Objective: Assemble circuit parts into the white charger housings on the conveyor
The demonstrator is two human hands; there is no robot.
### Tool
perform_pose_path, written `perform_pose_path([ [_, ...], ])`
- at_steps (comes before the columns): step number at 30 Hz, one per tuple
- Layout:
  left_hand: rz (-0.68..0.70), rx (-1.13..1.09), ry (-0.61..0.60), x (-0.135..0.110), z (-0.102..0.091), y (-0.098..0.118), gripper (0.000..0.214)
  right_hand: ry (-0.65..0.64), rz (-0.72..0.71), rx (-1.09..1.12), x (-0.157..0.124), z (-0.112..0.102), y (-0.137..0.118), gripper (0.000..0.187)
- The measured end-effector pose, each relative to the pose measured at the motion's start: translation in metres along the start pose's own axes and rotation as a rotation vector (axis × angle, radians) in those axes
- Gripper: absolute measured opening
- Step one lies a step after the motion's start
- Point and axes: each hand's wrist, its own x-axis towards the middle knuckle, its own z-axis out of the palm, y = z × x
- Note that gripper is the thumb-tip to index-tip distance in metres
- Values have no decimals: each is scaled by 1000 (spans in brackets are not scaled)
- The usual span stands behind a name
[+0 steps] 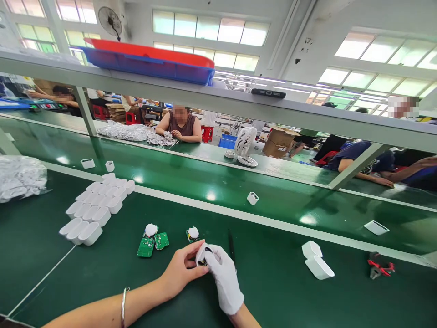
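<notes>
Between my two hands is a white oval plastic housing (200, 260), its dark opening turned toward my gloved fingers. My bare left hand (182, 269), with a bracelet on the wrist, is closed around the housing's left side. My right hand (223, 278), in a white glove, presses its fingers at the opening; the parts inside are mostly hidden. Just beyond my hands lies a green circuit board with a white round part (193, 233). More green circuit boards (146, 247) lie to the left. A dark pen-like tool (231, 243) rests behind my right hand.
Rows of white housings (90, 232) stand at left, near a bag of white parts (22, 178). Two housings (319, 267) and red-handled pliers (380, 266) lie at right. Several housings sit on the green belt (205, 191). A shelf carries trays (146, 61); a co-worker (180, 125) sits opposite.
</notes>
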Motion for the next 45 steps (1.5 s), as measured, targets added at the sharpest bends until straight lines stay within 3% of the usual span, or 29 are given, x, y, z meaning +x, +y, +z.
perform_pose_path([
  [4,-38,-75,48,3,-2,4,67,-79,5,-262,4,-22,-12,45],
  [7,-45,-62,29,6,-5,8,61,139,-20,-645,10,-43,-22,47],
  [9,-70,-2,-6,6,-6,8,57,303,59,-948,17,-54,-25,38],
  [12,-84,184,-26,4,-3,6,52,269,229,-1163,27,-62,-20,30],
  [16,4,602,-116,1,-3,5,35,246,274,-1089,35,-68,-7,30],
  [20,108,746,-141,3,-7,8,19,284,255,-988,35,-75,-2,27],
  [22,111,743,-121,4,-9,8,21,274,229,-892,35,-77,-2,21],
  [25,104,709,-128,6,-11,6,45,240,195,-721,33,-74,-7,21],
  [28,62,713,-107,7,-12,3,50,304,119,-299,29,-62,-13,33],
  [30,15,725,-31,9,-13,2,42,383,89,49,25,-51,-17,40],
  [32,-20,692,63,11,-12,3,43,433,96,243,21,-41,-16,42],
  [37,-42,547,134,10,-8,6,65,451,109,256,17,-25,0,38],
  [45,-46,518,154,11,-10,5,48,505,61,216,17,-20,8,39],
])
